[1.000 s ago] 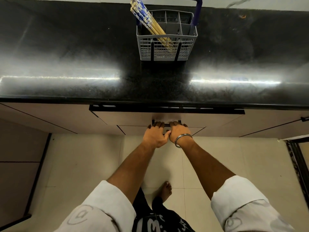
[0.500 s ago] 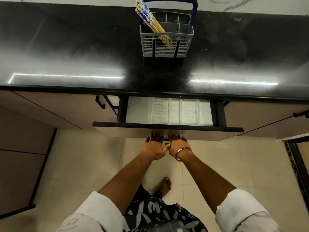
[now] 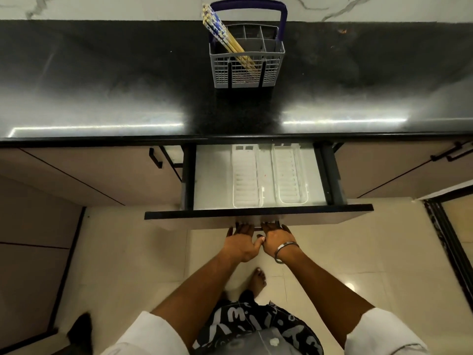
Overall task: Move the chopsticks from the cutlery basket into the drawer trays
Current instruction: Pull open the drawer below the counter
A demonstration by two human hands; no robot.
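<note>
Far left: plain beige cabinet fronts [image 3: 89, 175] under the polished black stone countertop [image 3: 102, 80]; nothing there bears on the task.

Left hand [image 3: 240, 245]: fingers hooked over the handle on the front of the pulled-out drawer [image 3: 258, 215], thumb toward the right hand. Grip is curled on the handle, which is mostly hidden under the fingers. Two hands side by side at the middle probably keep the pull square on the runners.

Centre, up on the counter: grey plastic mesh cutlery basket with a dark blue handle [image 3: 247, 64], standing upright near the back wall, directly above the drawer (a short reach, likely why it sits there). The bundle of wooden chopsticks with blue-and-white patterned tops [image 3: 224, 38] leans in the basket's left compartment, tops tilted up-left past the rim. None moved yet.

Centre, in the drawer: two clear ribbed plastic trays [image 3: 270, 175] lie lengthwise, side by side, both apparently empty. White drawer floor bare to their left.

Right hand [image 3: 277, 239]: steel bangle [image 3: 286, 252] at the wrist, fingers likewise curled on the same handle, touching the left thumb.

Judgement: opening step near done; the trays' front ends are in the open, their back ends just under the counter edge. Next, hands must let go and reach up.
</note>
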